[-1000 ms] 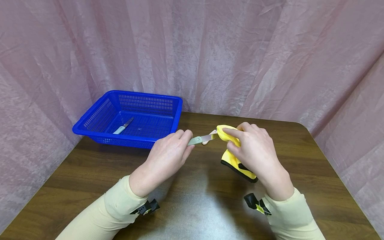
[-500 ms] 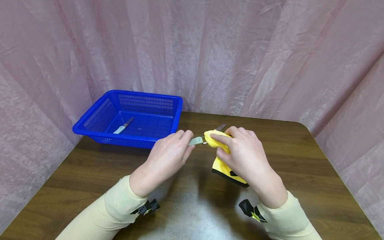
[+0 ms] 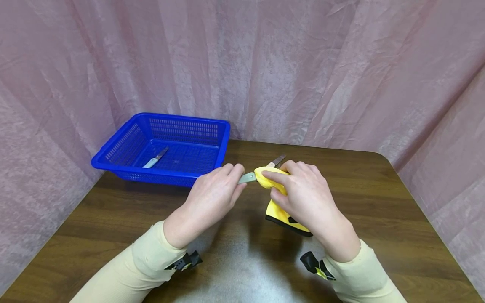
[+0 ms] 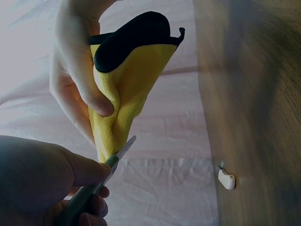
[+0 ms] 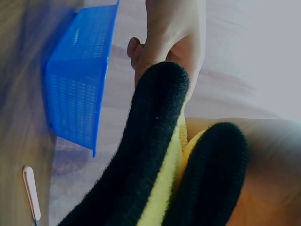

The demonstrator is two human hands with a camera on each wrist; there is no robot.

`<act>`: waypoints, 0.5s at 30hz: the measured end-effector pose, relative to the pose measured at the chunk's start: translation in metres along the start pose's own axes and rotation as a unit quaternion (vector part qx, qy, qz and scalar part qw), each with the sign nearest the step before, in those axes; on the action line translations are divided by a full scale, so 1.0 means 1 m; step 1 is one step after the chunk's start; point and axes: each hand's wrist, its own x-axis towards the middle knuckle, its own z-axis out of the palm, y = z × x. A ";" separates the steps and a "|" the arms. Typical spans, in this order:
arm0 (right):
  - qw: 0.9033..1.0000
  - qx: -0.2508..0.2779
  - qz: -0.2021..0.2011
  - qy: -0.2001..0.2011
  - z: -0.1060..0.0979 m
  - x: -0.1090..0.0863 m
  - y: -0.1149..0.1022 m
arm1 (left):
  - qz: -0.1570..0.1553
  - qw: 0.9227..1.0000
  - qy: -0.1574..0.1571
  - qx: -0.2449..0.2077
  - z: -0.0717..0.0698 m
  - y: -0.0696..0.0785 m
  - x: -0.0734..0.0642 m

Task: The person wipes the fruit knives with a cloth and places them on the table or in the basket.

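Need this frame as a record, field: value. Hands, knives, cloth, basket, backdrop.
left hand: grips green-handled knife
right hand: pinches black-edged yellow cloth at that knife's blade
blue basket: left rear of table
in basket: blue-handled knife
on table: pale-handled knife, beyond the hands
backdrop: pink curtain

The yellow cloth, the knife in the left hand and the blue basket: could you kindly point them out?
Yellow cloth [image 4: 129,84]: left wrist view, yellow middle.
Held knife [image 3: 247,178]: head view, green handle.
Blue basket [image 3: 159,178]: head view, front wall.
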 end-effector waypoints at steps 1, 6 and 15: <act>1.000 0.000 0.000 0.000 0.000 0.000 0.000 | 0.001 1.000 0.000 0.000 0.000 0.000 0.000; 1.000 -0.003 -0.001 -0.001 0.001 0.000 0.001 | 0.004 1.000 0.004 0.002 -0.001 0.000 0.000; 1.000 -0.011 0.005 -0.009 0.001 0.001 0.002 | 0.002 1.000 -0.002 0.002 -0.001 0.000 0.000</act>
